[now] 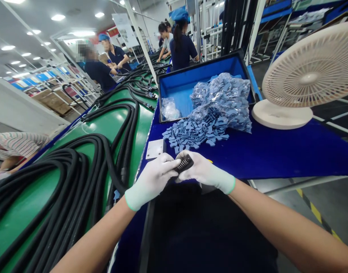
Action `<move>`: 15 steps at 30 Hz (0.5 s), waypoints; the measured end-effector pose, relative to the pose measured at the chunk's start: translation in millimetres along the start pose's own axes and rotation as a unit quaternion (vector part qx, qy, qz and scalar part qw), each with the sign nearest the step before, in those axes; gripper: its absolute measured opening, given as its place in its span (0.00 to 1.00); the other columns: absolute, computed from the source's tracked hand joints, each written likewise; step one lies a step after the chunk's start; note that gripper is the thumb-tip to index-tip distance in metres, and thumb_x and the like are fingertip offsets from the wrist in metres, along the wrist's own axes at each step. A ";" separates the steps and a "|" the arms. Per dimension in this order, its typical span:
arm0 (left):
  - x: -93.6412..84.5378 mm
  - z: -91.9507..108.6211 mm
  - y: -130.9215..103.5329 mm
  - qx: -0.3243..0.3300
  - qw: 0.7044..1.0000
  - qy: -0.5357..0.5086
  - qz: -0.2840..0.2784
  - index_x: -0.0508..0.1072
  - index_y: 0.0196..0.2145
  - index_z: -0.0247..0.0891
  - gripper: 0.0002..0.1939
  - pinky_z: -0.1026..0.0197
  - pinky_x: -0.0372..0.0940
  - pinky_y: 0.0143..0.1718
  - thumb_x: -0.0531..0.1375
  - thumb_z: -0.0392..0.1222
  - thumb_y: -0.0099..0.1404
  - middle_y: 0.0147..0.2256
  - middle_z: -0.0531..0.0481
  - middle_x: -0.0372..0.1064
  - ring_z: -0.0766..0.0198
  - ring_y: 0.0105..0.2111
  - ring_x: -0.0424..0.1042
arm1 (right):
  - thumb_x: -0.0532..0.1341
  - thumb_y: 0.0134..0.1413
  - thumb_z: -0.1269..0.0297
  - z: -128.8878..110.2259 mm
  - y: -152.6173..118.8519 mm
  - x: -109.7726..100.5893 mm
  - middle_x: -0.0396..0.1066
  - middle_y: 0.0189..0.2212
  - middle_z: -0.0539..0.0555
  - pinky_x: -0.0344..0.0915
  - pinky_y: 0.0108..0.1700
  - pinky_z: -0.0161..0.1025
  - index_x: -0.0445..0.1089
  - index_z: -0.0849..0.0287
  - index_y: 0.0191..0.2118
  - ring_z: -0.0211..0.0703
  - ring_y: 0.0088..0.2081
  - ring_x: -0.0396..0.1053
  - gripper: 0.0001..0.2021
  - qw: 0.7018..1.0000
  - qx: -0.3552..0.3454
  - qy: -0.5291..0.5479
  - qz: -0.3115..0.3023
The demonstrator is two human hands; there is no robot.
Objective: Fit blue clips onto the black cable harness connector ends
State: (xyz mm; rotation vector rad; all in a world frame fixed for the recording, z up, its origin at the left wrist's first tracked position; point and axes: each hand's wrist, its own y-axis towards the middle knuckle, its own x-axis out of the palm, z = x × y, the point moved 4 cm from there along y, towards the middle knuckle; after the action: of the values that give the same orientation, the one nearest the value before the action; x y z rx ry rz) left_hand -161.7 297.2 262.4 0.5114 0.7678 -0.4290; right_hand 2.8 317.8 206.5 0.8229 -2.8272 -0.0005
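Note:
A small black part with a row of metal coils or pins (185,163) is held between both white-gloved hands, close to the front edge of the blue table. My left hand (155,176) pinches it from the left with thumb and fingers. On the other side my right hand (203,170) has its fingers closed around it. Just behind my left hand lies a grey metal block (155,149). Beyond the hands, a loose pile of small blue plastic pieces (193,132) is spread on the blue cloth.
Blue pieces in clear bags (223,96) spill from a blue bin (185,79). A beige fan (284,113) stands at the right. Black hoses (77,167) cover the green conveyor (134,131) at the left. Several people are farther back, and one person in stripes (23,144) is at the left.

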 end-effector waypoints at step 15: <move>26.7 -16.0 -39.2 -0.236 0.914 -0.251 0.213 0.79 0.40 0.35 0.20 0.60 0.72 0.29 0.53 0.51 0.75 0.33 0.45 0.75 0.57 0.31 0.75 | 0.74 0.43 0.64 26.0 -20.2 19.1 0.77 0.45 0.53 0.74 0.45 0.46 0.70 0.54 0.47 0.49 0.44 0.76 0.24 0.981 -0.035 0.144 0.126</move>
State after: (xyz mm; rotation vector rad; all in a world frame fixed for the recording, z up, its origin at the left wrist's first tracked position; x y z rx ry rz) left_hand -174.2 270.6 222.0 0.0885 0.2272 0.0476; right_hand -7.2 289.1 183.5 0.4061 -2.6164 0.0515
